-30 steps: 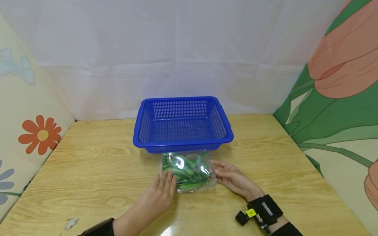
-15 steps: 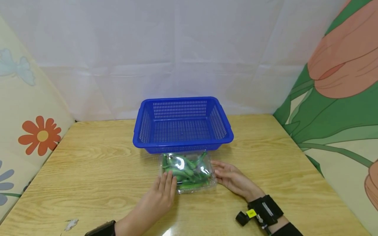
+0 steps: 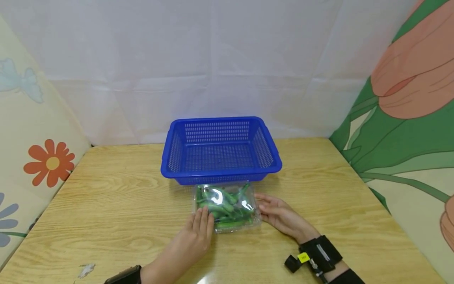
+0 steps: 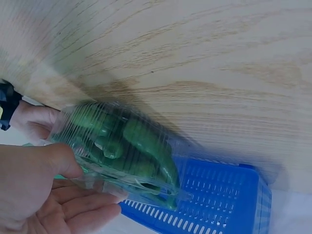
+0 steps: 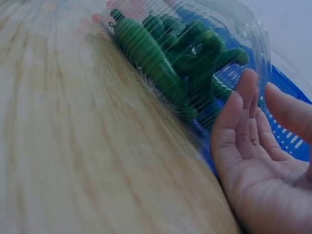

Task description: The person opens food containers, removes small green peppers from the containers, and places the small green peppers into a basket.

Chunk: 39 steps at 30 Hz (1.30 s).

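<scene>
A clear plastic box of green peppers (image 3: 227, 209) lies on the table, close against the front of a blue basket (image 3: 220, 172). My left hand (image 3: 195, 236) touches the box's near left corner, its fingers laid straight over the lid. In the left wrist view, the thumb of the left hand (image 4: 39, 190) is beside the box (image 4: 122, 146). At the right end, my right hand (image 3: 283, 217) rests its fingertips by the box's side. The right wrist view shows the right hand (image 5: 268, 161) with fingers loosely bent beside the peppers (image 5: 151, 58).
The blue plastic basket has slotted walls and stands at the back of the wooden table (image 3: 117, 197). Behind it hangs a white sheet (image 3: 213, 71). Painted panels stand on both sides, one with a red flower (image 3: 49, 162). A worn patch (image 3: 86, 270) marks the tabletop's front left.
</scene>
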### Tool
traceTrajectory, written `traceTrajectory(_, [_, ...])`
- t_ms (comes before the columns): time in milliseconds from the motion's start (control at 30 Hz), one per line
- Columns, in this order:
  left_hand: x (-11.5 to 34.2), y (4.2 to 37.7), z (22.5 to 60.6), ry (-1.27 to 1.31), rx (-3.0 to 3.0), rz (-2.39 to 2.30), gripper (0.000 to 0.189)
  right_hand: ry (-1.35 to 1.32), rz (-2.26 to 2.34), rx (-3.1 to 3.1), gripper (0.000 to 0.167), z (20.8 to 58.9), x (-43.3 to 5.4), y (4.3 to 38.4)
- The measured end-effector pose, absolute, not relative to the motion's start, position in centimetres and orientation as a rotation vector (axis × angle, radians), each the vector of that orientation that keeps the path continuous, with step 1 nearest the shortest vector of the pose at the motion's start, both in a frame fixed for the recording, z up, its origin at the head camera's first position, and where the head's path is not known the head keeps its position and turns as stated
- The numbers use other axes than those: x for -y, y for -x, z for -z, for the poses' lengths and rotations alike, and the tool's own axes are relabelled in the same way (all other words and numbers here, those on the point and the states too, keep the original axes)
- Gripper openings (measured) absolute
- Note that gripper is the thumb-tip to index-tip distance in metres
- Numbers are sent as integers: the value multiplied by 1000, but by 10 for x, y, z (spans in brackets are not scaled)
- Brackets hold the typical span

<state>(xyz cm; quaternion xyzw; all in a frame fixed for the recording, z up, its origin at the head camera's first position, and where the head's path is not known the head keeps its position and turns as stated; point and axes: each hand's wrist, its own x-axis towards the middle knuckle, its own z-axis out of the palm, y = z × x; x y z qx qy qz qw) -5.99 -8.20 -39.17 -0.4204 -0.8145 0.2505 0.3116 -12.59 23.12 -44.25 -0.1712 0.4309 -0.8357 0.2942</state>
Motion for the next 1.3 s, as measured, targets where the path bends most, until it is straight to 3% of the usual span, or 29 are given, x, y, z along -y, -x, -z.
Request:
traceTrajectory(133, [81, 59, 392, 1097, 2162, -643, 41, 430, 2215, -1173, 39, 442, -231, 125])
traceTrajectory(867, [87, 62, 384, 1048, 2308, -503, 39, 410, 2224, -1150, 41, 444, -232, 126])
traceTrajectory(1300, [47, 64, 377, 1123, 2399, -479, 38, 408, 2225, -1150, 40, 445, -230, 126])
